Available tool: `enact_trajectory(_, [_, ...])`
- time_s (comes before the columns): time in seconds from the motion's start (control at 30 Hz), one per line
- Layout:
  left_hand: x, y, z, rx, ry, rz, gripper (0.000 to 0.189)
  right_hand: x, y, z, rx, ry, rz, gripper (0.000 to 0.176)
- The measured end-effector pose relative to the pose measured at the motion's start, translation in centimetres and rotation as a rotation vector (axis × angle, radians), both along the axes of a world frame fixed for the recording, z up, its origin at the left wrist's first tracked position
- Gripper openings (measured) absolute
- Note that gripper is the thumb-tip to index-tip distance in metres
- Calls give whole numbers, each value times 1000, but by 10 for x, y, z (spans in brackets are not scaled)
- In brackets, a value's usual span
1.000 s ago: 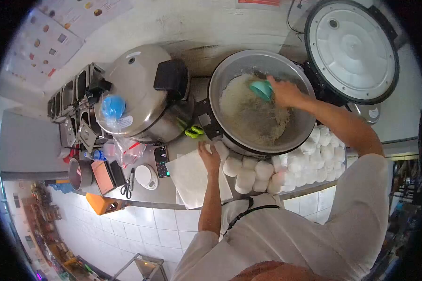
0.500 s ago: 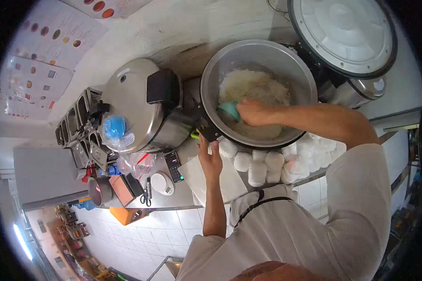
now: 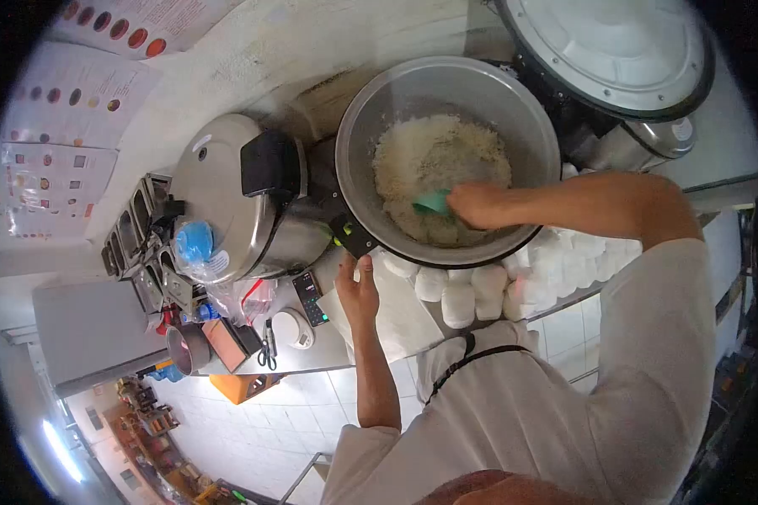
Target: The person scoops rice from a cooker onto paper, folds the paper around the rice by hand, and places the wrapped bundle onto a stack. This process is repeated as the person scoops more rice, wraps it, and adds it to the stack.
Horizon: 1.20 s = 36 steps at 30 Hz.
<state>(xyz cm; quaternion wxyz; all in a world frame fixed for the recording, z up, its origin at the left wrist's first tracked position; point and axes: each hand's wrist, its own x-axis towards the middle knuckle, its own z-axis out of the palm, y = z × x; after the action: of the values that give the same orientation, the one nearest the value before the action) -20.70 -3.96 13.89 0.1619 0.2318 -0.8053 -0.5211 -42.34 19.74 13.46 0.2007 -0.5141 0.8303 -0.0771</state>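
My right hand (image 3: 478, 206) reaches down into a large round metal pot (image 3: 526, 109) and is closed on a teal scoop (image 3: 432, 202). The scoop's curved end rests in white rice (image 3: 434, 147) that covers the pot's bottom. Its handle is hidden in my fist. At the pot's front left, my left hand (image 3: 359, 290) grips the black side handle (image 3: 353, 238), with some fingers hidden behind it.
Left of the pot stands a closed steel cooker (image 3: 219, 172). White rounded packs (image 3: 472, 295) line the counter's front edge. A kitchen scale (image 3: 293, 328), a phone-like black device (image 3: 310, 299) and scissors (image 3: 267, 349) lie left. A large lid (image 3: 606, 50) stands open at back right.
Within the pot, my right hand and the scoop have moved right and toward the near side. My left hand stays at the handle. The whole view has shifted slightly.
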Motion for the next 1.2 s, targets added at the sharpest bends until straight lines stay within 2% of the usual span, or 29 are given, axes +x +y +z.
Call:
enact_trajectory(0.1, [-2, 2, -1, 38, 19, 23, 48, 9, 5, 59, 161, -197, 59, 21])
enact_trajectory(0.17, [2, 3, -3, 60, -5, 36, 49, -1, 0, 92, 240, -221, 94, 21])
enact_trajectory(0.2, [-2, 4, -4, 60, 2, 44, 50, -13, -3, 97, 272, -224, 108, 22])
enact_trajectory(0.3, [3, 3, 2, 48, -19, 54, 53, -68, -7, 71, 339, -492, 4, 21])
enact_trajectory(0.4, [1, 4, 1, 29, -7, 45, 55, -68, -25, 36, 285, -216, -75, 19])
enact_trajectory(0.5, [4, 1, -5, -19, -35, 58, 56, -17, -23, 27, -44, -302, -86, 21])
enact_trajectory(0.6, [1, 4, -1, -21, -82, 76, 54, -6, -5, 19, -154, -137, 112, 22])
enact_trajectory(0.7, [0, 4, 0, 57, -47, 50, 54, -57, 4, 61, 261, -492, 81, 17])
enact_trajectory(0.8, [0, 7, 16, 56, -72, 51, 50, -87, 16, 69, 410, -436, 7, 19])
enact_trajectory(0.9, [5, 1, 1, 18, -95, 76, 47, -59, 18, 64, 389, -119, 84, 19])
enact_trajectory(1.0, [3, 2, 0, 18, -23, 77, 46, -25, 19, 50, 216, -82, 208, 13])
enact_trajectory(1.1, [2, 4, -4, 14, -1, 107, 46, -23, 10, 97, 323, -131, 271, 18])
enact_trajectory(1.2, [3, 0, -8, 32, -48, 113, 47, -39, 21, 99, 115, -217, 240, 18])
